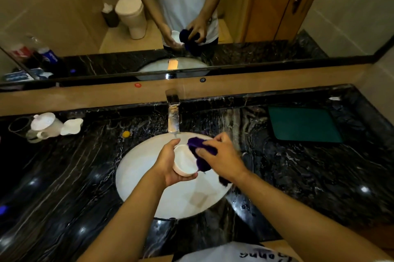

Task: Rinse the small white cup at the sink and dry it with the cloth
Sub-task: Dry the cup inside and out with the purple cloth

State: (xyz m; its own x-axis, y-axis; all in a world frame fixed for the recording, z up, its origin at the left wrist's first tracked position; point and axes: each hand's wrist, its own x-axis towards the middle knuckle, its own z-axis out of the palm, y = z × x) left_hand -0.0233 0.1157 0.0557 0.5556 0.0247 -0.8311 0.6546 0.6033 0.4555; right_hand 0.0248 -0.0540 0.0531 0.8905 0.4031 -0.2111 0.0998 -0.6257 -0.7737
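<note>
Forearms coming in from the bottom edge. Mid-frame: left hand (pixel 170 165) wrapped round the small white cup (pixel 184 160), right hand (pixel 221 155) pinching the purple cloth (pixel 201 152) against its rim, both over the sink (pixel 149 176). Best bet: turn cup, push cloth inside, stay clear of the tap (pixel 174 115) further up.
</note>
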